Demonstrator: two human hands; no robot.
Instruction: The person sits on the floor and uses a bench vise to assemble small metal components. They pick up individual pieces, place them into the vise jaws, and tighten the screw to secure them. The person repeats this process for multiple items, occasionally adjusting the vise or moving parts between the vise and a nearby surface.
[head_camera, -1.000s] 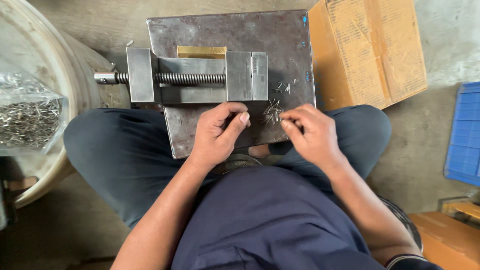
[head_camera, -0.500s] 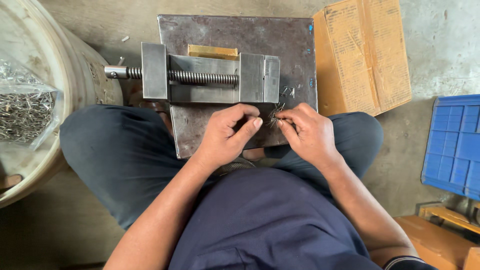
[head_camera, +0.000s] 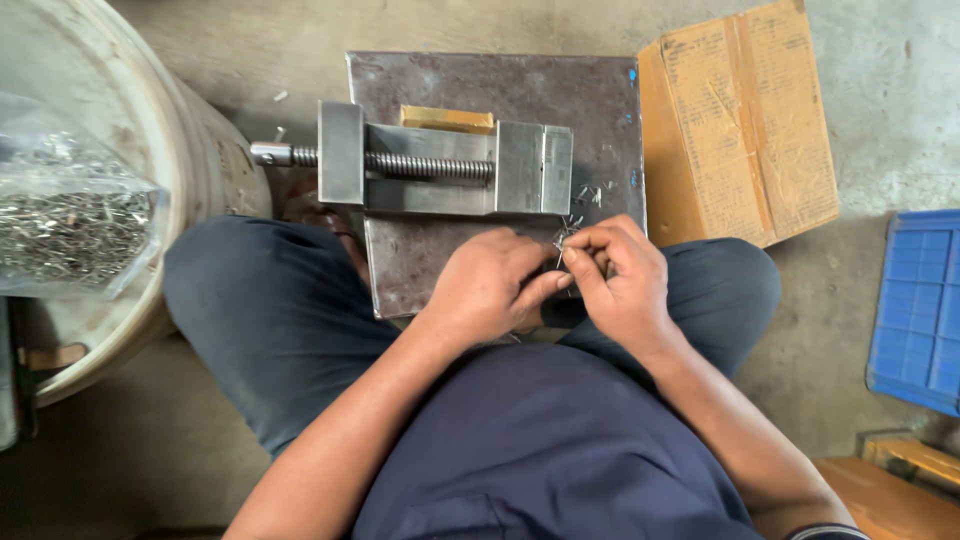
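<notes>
My left hand (head_camera: 490, 285) and my right hand (head_camera: 620, 280) meet over the near right corner of a dark steel plate (head_camera: 500, 80) resting on my lap. Both pinch small thin metal pins (head_camera: 563, 240) between their fingertips. More loose pins (head_camera: 592, 195) lie on the plate just beyond my fingers. A steel machine vise (head_camera: 440, 160) with a threaded screw lies across the plate, and a yellowish block (head_camera: 447, 119) sits behind it.
A large pale bucket (head_camera: 150, 150) at the left holds a clear bag of metal pins (head_camera: 70, 215). A cardboard box (head_camera: 740, 120) lies right of the plate. A blue plastic crate (head_camera: 920, 310) and wooden pieces (head_camera: 890, 470) are at the far right.
The view shifted, so the plate and vise sit further right in frame. My hands have drawn closer together, fingertips now meeting on the pins.
</notes>
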